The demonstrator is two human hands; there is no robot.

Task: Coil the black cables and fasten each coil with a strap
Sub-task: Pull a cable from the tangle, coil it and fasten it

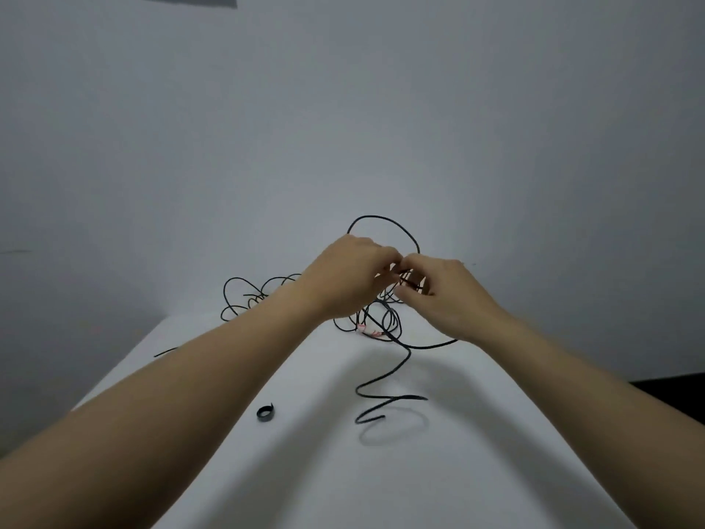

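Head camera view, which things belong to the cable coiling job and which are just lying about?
For the job: black cables, rolled strap, left hand and right hand pinching a cable loop.
Just there: white table, dark strip high on the wall.

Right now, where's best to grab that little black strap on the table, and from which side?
Probably from above: pinch the strap across its curled ring, beside the tail poking out far right. It lies on the table, clear of the cable.
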